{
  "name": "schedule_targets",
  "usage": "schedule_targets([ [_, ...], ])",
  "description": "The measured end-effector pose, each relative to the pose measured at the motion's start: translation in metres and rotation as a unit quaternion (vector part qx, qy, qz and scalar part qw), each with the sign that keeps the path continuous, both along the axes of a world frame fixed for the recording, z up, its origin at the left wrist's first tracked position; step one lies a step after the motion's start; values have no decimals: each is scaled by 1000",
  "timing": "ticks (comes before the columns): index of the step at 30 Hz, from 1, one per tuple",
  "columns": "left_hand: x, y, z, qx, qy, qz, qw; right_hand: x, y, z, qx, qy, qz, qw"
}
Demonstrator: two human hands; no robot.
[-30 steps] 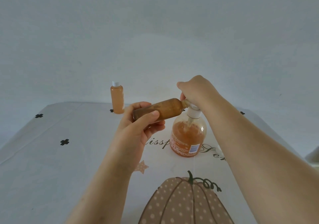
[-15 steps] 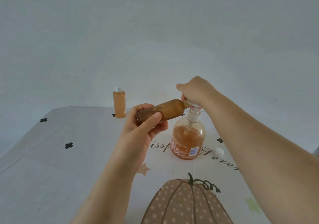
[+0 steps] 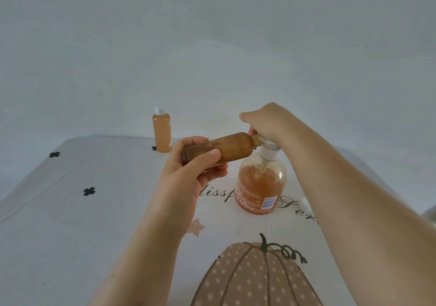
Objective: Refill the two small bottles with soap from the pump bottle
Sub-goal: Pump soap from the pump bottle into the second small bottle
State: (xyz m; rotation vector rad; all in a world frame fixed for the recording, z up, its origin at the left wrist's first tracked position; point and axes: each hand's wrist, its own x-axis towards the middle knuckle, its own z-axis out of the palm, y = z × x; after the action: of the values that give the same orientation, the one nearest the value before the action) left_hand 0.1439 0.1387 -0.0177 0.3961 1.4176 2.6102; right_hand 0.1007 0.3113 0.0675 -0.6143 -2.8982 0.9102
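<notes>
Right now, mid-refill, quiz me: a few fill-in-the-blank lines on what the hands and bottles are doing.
1. The small bottle gripped by the left hand has no ____ on.
2. The right hand rests on the pump bottle, which holds ____ soap.
3. The second small bottle stands ____ on the table.
4. Its cap is ____.
Missing words: cap; orange; upright; white.

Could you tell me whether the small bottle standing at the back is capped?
Capped: the back bottle stands upright with a white cap on top.
</notes>
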Motion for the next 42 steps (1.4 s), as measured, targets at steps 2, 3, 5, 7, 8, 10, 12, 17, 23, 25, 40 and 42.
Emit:
schedule_targets([
  [2,-1,0,0,-1,-1,3,1000,1,0,0,-5,-1,2,1000],
  [3,-1,1,0,0,-1,3,1000,1,0,0,-8,1,3,1000],
  [5,-1,1,-1,4,0,2,1000,2,0,0,-13,6,2,1000],
  [7,-1,1,-1,2,3,-1,1000,3,0,0,-16,9,-2,1000],
  [8,-1,0,-1,1,4,-3,1000,3,0,0,-16,10,-3,1000],
  [10,0,0,-1,-1,6,-5,1000,3,0,0,-14,8,-7,1000],
  [12,0,0,-1,1,4,-3,1000,3,0,-1,-12,9,-10,1000],
  [17,2,2,0,12,6,-2,1000,6,-4,7,-23,6,-21,1000],
  [23,5,3,3,28,17,-5,999,11,-5,19,-18,3,2,1000],
  [25,6,3,3,30,15,-6,999,12,-5,20,-9,8,6,1000],
  [40,2,1,-1,23,-14,-14,1000,6,-5,9,-1,22,-7,1000],
  [42,-1,1,-2,14,-11,-6,1000,4,-2,4,-3,28,-2,1000],
])
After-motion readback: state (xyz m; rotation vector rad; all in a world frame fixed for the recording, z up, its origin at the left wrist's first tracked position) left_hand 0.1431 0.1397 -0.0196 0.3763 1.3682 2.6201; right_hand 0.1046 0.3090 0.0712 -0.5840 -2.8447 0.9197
